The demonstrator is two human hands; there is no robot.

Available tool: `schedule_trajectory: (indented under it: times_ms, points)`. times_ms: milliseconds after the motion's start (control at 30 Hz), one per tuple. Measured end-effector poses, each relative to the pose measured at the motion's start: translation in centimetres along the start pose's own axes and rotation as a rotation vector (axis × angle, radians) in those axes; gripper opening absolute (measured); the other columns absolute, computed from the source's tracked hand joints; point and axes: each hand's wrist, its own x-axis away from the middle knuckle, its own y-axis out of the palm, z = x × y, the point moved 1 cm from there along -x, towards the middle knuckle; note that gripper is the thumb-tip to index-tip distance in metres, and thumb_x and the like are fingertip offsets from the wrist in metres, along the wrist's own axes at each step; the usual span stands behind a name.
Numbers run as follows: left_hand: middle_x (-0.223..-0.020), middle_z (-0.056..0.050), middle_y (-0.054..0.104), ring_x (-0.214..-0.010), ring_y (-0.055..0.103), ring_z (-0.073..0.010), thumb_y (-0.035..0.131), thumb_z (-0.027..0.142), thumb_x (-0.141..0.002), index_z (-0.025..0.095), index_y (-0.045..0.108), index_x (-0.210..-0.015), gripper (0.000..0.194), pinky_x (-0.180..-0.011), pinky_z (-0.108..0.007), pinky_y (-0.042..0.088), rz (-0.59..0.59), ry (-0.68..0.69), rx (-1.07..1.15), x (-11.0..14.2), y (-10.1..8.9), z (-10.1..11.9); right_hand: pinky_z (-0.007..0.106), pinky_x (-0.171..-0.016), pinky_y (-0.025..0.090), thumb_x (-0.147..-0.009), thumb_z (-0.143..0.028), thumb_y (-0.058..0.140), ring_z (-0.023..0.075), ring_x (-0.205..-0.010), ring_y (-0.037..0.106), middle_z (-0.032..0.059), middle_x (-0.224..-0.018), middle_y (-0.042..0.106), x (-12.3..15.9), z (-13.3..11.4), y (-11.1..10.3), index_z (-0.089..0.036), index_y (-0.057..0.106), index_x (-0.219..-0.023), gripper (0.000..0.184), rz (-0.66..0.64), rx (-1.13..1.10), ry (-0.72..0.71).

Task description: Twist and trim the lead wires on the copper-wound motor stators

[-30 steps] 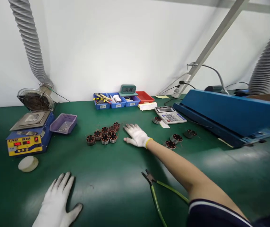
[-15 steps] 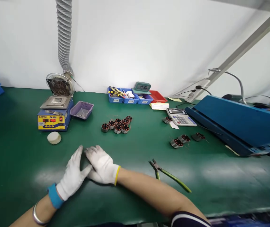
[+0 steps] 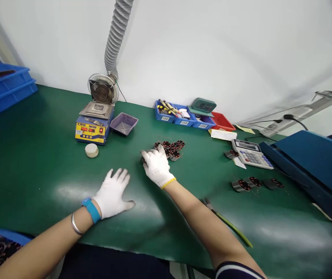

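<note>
My right hand (image 3: 156,166), in a white glove with greyed fingertips, reaches to the left end of a cluster of motor stators (image 3: 175,155) with copper windings. Its fingers curl down around a stator at that end, mostly hidden beneath the hand. My left hand (image 3: 112,195), also gloved, is open over the green bench top, fingers spread and holding nothing. Green-handled cutting pliers (image 3: 232,226) lie beside my right forearm, which partly covers them.
At the back left stand a yellow-and-blue solder pot (image 3: 92,131), a round white pad (image 3: 91,150) and a purple tray (image 3: 124,124). Small blue bins (image 3: 165,118) line the wall. More stators (image 3: 241,185) and a calculator (image 3: 252,154) are at right, beside a blue machine (image 3: 314,170).
My hands, together before, have separated. The right moved forward and right to the stators and closed on the leftmost one; the left has spread open. The view has swung left and down.
</note>
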Motion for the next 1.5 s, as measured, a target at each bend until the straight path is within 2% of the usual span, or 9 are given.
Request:
schedule_trajectory:
  times_ms: [233, 367, 567, 733, 833, 1033, 1267, 1400, 1500]
  points:
    - [-0.149, -0.023, 0.036, -0.139, 0.028, -0.0402, 0.065, 0.06, -0.065, 0.006, 0.041, -0.138, 0.094, -0.115, -0.058, 0.018, 0.126, 0.018, 0.118, 1.0, -1.4, 1.8, 0.061, -0.111, 0.02, -0.08, -0.012, 0.052, 0.0269, -0.099, 0.06, 0.0087, -0.091, 0.07, 10.6, -5.0, -1.1, -0.018, 0.055, -0.125, 0.046, 0.185, -0.219, -0.341]
    - [-0.139, -0.025, 0.046, -0.126, 0.047, -0.0381, 0.069, 0.049, -0.061, 0.006, 0.025, -0.145, 0.104, -0.102, -0.051, 0.041, 0.107, -0.024, 0.378, 2.1, -1.6, 3.7, 0.058, -0.105, 0.036, -0.073, -0.032, 0.065, 0.0333, -0.118, 0.055, 0.0133, -0.121, 0.063, 13.8, -2.9, -1.9, -0.019, 0.041, -0.138, 0.07, 0.194, -0.546, -0.078]
    - [-0.12, -0.019, 0.061, -0.105, 0.059, -0.0369, 0.075, 0.041, -0.052, 0.007, 0.013, -0.147, 0.119, -0.088, -0.049, 0.05, -0.007, -0.168, 0.449, 1.3, -0.6, 4.8, 0.04, -0.082, 0.052, -0.077, -0.03, 0.061, 0.0276, -0.105, 0.064, 0.006, -0.116, 0.068, 11.6, -2.0, -2.8, -0.027, 0.033, -0.146, 0.074, -0.249, -0.773, 0.31]
    - [-0.099, -0.01, 0.07, -0.087, 0.066, -0.0267, 0.062, 0.031, -0.068, 0.008, 0.005, -0.148, 0.102, -0.078, -0.041, 0.052, 0.12, -0.2, 0.554, -0.2, 0.6, 5.3, 0.04, -0.083, 0.052, -0.076, -0.017, 0.056, 0.0277, -0.105, 0.062, 0.0053, -0.104, 0.071, 8.9, -4.3, -2.5, -0.024, 0.049, -0.136, 0.061, -0.158, -0.679, 0.28]
    - [-0.093, -0.008, 0.069, -0.078, 0.065, -0.0234, 0.058, 0.025, -0.07, 0.007, 0.003, -0.149, 0.098, -0.07, -0.036, 0.051, 0.105, -0.136, 0.576, -0.2, 0.8, 4.9, 0.035, -0.082, 0.055, -0.078, -0.014, 0.053, 0.0219, -0.099, 0.065, 0.0022, -0.101, 0.071, 10.7, -5.1, -2.9, -0.026, 0.049, -0.135, 0.058, -0.019, -0.79, 0.173]
    - [-0.093, -0.01, 0.068, -0.085, 0.063, -0.0266, 0.063, 0.039, -0.073, 0.004, 0.012, -0.148, 0.097, -0.08, -0.042, 0.05, 0.073, -0.086, 0.478, 0.0, 1.0, 4.2, 0.051, -0.111, 0.036, -0.082, -0.007, 0.048, 0.0209, -0.106, 0.063, 0.005, -0.102, 0.071, 15.7, -5.7, -3.7, -0.023, 0.042, -0.139, 0.06, 0.242, -0.642, -0.44]
    - [-0.115, -0.015, 0.062, -0.097, 0.061, -0.0321, 0.077, 0.049, -0.057, 0.011, 0.003, -0.148, 0.124, -0.083, -0.044, 0.049, 0.081, -0.139, 0.375, 1.8, 0.9, 3.8, 0.043, -0.081, 0.055, -0.075, -0.037, 0.067, 0.0294, -0.106, 0.062, 0.0103, -0.123, 0.06, 14.9, -2.4, -2.0, -0.025, 0.053, -0.124, 0.052, -0.001, -0.691, 0.307]
    - [-0.114, -0.015, 0.062, -0.096, 0.061, -0.0311, 0.075, 0.054, -0.061, 0.011, 0.005, -0.148, 0.119, -0.083, -0.043, 0.048, 0.148, -0.107, 0.344, 2.3, 0.8, 4.0, 0.033, -0.073, 0.05, -0.084, -0.037, 0.058, 0.0216, -0.087, 0.064, 0.0046, -0.096, 0.067, 13.5, -3.5, -1.1, -0.025, 0.064, -0.096, 0.018, -0.086, -0.739, 0.264]
    - [-0.104, -0.011, 0.065, -0.088, 0.062, -0.0277, 0.067, 0.051, -0.071, 0.012, 0.008, -0.148, 0.105, -0.078, -0.04, 0.048, 0.187, -0.082, 0.338, 2.0, 1.1, 4.3, 0.029, -0.07, 0.044, -0.093, -0.029, 0.044, 0.0171, -0.074, 0.059, 0.0031, -0.079, 0.063, 12.6, -3.8, -0.6, -0.022, 0.062, -0.077, 0.025, -0.025, -0.691, 0.193]
